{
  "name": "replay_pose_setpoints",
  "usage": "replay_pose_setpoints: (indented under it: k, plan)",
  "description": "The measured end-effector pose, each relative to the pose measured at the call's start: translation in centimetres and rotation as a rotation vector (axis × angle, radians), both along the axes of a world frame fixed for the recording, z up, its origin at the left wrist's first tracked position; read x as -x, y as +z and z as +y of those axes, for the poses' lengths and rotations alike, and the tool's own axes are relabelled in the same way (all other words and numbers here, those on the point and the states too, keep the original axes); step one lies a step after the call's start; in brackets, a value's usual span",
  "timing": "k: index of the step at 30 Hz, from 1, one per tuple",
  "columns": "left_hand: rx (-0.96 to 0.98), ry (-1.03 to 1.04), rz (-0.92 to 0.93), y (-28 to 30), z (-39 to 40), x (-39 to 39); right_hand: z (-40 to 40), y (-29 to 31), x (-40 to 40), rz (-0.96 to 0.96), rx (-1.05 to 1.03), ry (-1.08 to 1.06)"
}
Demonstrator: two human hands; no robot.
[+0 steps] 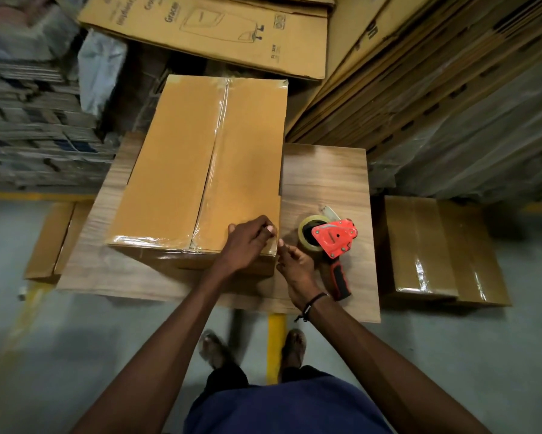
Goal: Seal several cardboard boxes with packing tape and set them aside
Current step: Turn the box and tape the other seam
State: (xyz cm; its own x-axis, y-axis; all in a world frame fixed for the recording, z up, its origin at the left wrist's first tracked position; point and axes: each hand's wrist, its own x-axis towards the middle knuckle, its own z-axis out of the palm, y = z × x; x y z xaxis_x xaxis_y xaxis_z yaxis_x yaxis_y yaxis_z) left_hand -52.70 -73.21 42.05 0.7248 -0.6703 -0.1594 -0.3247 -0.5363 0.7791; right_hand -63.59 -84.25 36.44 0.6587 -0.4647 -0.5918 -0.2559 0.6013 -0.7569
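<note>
1 box (197, 170) sits taped on the table (326, 180), with 2 more done at 3 o'clock. The left hand (247, 242) presses its corner tape; the right hand (294, 264) pinches there too

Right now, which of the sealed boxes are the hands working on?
The large box on the wooden table; both hands touch its near right corner. The other taped box sits untouched on the floor, right.

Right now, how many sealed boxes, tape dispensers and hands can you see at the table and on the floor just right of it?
Sealed cardboard boxes: 2, the box on the table and the box on the floor
Tape dispensers: 1, the red tape dispenser
Hands: 2, left hand, right hand
Total: 5
</note>
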Motion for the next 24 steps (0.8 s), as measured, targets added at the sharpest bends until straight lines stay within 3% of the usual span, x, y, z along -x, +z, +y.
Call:
replay_pose_setpoints:
  k: [5,9,13,17,21,24]
  plan:
    - [-0.014,-0.025,0.009,0.3,0.0,0.1,0.2,-0.7,0.0,0.138,-0.049,-0.012]
    - [0.0,-0.05,0.018,0.5,0.2,0.0,0.2,-0.6,-0.1,0.076,-0.267,0.015]
    - [0.107,-0.097,0.086,0.8,1.1,-0.8,0.8,-2.5,0.0,0.005,-0.316,0.001]
    - [0.154,-0.202,0.02,1.2,3.2,-2.4,0.0,-3.1,0.2,0.013,-0.122,-0.039]
    - [0.184,-0.169,-0.131,0.8,6.8,-4.6,-2.1,-0.4,-0.9,0.0,0.306,-0.111]
    - [0.167,-0.123,-0.22,0.4,9.7,-6.2,-2.7,3.6,-2.7,-0.101,0.683,-0.024]
